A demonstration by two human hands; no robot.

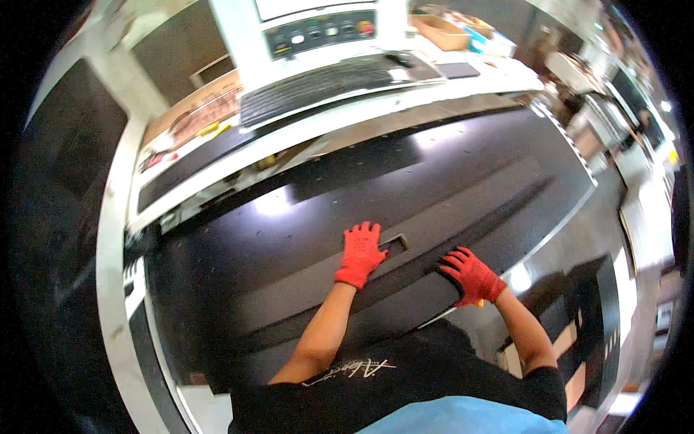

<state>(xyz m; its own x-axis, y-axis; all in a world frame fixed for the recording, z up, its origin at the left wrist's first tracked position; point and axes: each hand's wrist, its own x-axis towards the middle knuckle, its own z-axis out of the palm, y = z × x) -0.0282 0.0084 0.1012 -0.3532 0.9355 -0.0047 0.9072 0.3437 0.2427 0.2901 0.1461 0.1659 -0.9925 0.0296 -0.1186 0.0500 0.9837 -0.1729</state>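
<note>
A long dark grey panel (459, 202) lies slantwise across the black work table (332, 206). Beside its small rectangular cutout (403, 244), my left hand (362, 256) in a red glove rests flat, fingers spread and pointing away from me. My right hand (471, 277), gloved in red with dark fingertips, is at the table's near edge, its fingers stretched out toward the left. Under its palm side the view is hidden. A small yellow bit shows near that wrist; I cannot make out what it is.
Beyond the table stands a white machine with a control panel (322, 34) and a keyboard-like ribbed black tray (332, 92). Hand tools (157, 159) lie on the ledge at left. A cardboard box (439, 32) and a blue-and-white box (491, 42) sit at the back right.
</note>
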